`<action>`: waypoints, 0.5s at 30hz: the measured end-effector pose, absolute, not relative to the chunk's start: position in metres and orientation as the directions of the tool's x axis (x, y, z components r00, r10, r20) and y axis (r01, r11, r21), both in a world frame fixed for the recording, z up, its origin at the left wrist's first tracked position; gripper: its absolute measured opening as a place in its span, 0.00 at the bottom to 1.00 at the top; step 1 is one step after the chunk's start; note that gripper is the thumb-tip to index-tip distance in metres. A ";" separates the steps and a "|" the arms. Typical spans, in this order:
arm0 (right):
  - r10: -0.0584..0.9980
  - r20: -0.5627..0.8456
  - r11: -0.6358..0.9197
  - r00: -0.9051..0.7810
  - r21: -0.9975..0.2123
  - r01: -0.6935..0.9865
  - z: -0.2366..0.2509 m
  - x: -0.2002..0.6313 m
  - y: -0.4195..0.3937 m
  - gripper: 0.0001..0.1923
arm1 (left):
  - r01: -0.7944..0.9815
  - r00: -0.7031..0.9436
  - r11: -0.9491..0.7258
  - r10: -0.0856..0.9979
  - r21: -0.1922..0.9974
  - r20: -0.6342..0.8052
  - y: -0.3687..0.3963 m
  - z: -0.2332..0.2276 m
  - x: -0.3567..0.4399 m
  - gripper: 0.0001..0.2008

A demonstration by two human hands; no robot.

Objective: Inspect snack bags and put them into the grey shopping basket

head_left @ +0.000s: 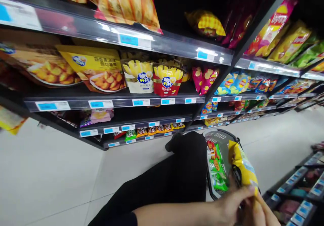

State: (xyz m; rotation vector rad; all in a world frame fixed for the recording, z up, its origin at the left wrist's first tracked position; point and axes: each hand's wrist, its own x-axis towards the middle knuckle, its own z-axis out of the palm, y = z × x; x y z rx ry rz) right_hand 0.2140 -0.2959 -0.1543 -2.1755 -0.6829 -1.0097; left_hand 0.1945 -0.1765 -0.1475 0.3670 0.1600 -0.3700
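Observation:
A yellow snack bag (241, 165) is held over the basket at the lower right. My left hand (227, 205) reaches across from the left, its thumb and fingers closed on the near end of the bag. Beside it, my right hand (263, 212) is also closed at that same end, partly cut off by the bottom edge. Below the bag stands a grey shopping basket (211, 192) on the floor. Green snack packets (218, 173) and a red one (210, 150) lie inside it. The hands and the yellow bag hide part of the basket.
Shelves of snacks run along the front, with yellow pouches (101, 67), a white fries pack (139, 77) and a red fries pack (167, 80). My bent leg (177, 172) is left of the basket. Another shelf (298, 189) stands at the lower right.

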 end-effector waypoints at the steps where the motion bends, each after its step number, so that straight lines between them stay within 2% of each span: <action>1: 0.302 0.829 -0.650 0.470 -0.182 0.738 -0.156 0.211 -0.294 0.07 | 0.478 0.874 0.840 -0.428 0.256 -0.229 -0.171 -0.156 0.201 0.34; 2: 0.435 0.815 -0.608 0.383 -0.048 0.793 -0.156 0.207 -0.291 0.08 | 0.577 0.815 0.787 -0.537 0.217 -0.220 -0.163 -0.166 0.209 0.31; 3: 0.551 0.761 -0.551 0.344 0.022 0.834 -0.155 0.204 -0.289 0.10 | 0.665 0.747 0.720 -0.645 0.199 -0.164 -0.154 -0.176 0.217 0.30; 4: 0.609 0.697 -0.520 0.378 -0.008 0.854 -0.154 0.200 -0.288 0.12 | 0.715 0.696 0.674 -0.711 0.184 -0.101 -0.146 -0.186 0.225 0.29; 5: 0.582 0.648 -0.547 0.491 -0.135 0.826 -0.152 0.197 -0.287 0.12 | 0.732 0.673 0.657 -0.738 0.183 -0.043 -0.139 -0.195 0.231 0.29; 6: 0.473 0.610 -0.606 0.635 -0.298 0.738 -0.152 0.196 -0.289 0.13 | 0.740 0.657 0.646 -0.754 0.187 0.005 -0.134 -0.202 0.235 0.29; 7: 0.291 0.576 -0.657 0.764 -0.460 0.597 -0.151 0.196 -0.292 0.13 | 0.754 0.636 0.630 -0.771 0.186 0.034 -0.130 -0.206 0.236 0.29; 8: 0.062 0.525 -0.670 0.849 -0.609 0.425 -0.151 0.198 -0.296 0.15 | 0.777 0.604 0.601 -0.796 0.188 0.048 -0.128 -0.207 0.236 0.29; 9: -0.155 0.454 -0.626 0.877 -0.732 0.268 -0.151 0.202 -0.303 0.20 | 0.804 0.566 0.564 -0.823 0.188 0.048 -0.125 -0.205 0.235 0.29; 10: -0.310 0.361 -0.535 0.880 -0.831 0.152 -0.150 0.208 -0.310 0.25 | 0.833 0.523 0.520 -0.852 0.189 0.036 -0.123 -0.202 0.232 0.28; 11: -0.375 0.242 -0.413 0.895 -0.908 0.072 -0.148 0.214 -0.318 0.31 | 0.857 0.485 0.480 -0.874 0.190 0.023 -0.120 -0.197 0.230 0.27; 12: -0.358 0.118 -0.273 0.926 -0.962 0.017 -0.146 0.221 -0.325 0.34 | 0.868 0.468 0.460 -0.884 0.188 0.007 -0.117 -0.191 0.227 0.26; 14: -0.184 -0.097 -0.043 0.978 -0.993 -0.107 -0.140 0.230 -0.336 0.37 | 0.901 0.402 0.387 -0.915 0.197 -0.043 -0.111 -0.181 0.226 0.27; 15: -0.105 -0.168 0.020 0.980 -0.986 -0.167 -0.137 0.233 -0.338 0.36 | 0.913 0.377 0.356 -0.923 0.199 -0.080 -0.110 -0.177 0.226 0.28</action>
